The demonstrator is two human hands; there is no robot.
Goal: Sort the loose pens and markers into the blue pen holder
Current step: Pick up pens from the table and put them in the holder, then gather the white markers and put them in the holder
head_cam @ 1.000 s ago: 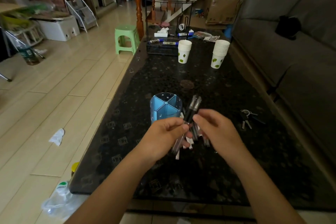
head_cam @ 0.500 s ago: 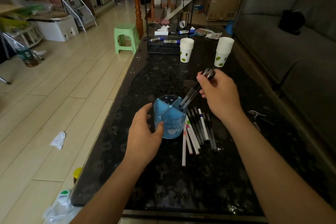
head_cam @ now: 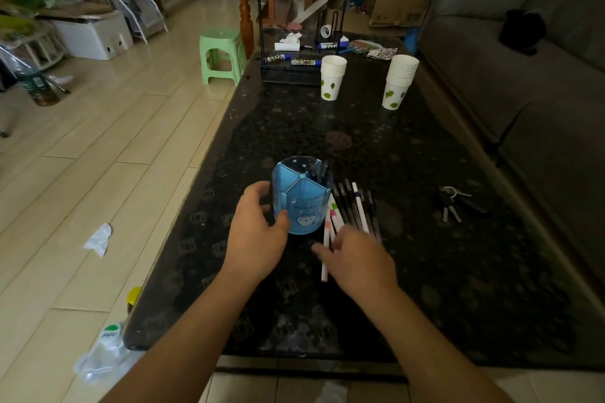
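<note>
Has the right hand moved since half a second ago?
Yes. The right hand has dropped from the far rim of the pen holder back toward the person, onto the near ends of the loose pens.

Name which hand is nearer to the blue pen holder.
Left. The left hand grips the blue pen holder; the right hand is over the loose pens beside it.

Honestly all you get of the person is the left arm (head_cam: 183, 337) and right arm (head_cam: 435, 343), bare all the way from the bottom edge up to the wrists, both pretty slim. The left hand (head_cam: 253, 239) and right hand (head_cam: 360, 262) are bare too, with smallish, fairly short fingers. Light's dim and the right hand's fingers are a bit blurred, so can't make out nails or finer detail.
</note>
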